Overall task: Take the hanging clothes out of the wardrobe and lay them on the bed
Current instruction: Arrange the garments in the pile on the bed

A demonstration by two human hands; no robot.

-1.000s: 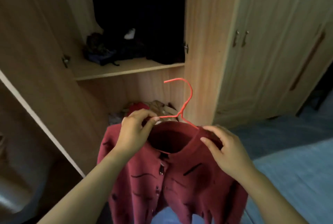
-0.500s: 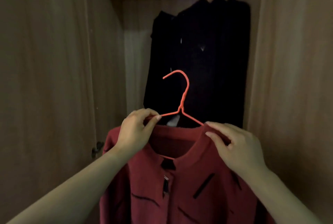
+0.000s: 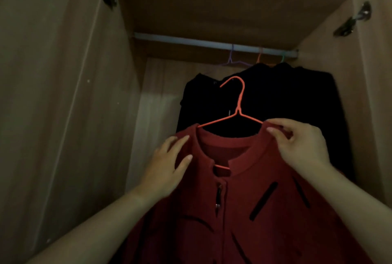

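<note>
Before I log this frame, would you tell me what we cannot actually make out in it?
Head view only:
- Dark clothes on the rail: how many garments is unclear; they merge in the shadow.
- Red cardigan: its hem and sleeves are cut off by the bottom edge.
- Orange hanger: its shoulders are hidden inside the cardigan.
- Bed: outside the frame.
- Left hand: whether it grips is unclear.

It is dim all over. The black clothes (image 3: 265,102) hanging at the back are so dark that no folds show. A pale patch of light falls on the back wall (image 3: 157,102). Edges look soft and bent.
</note>
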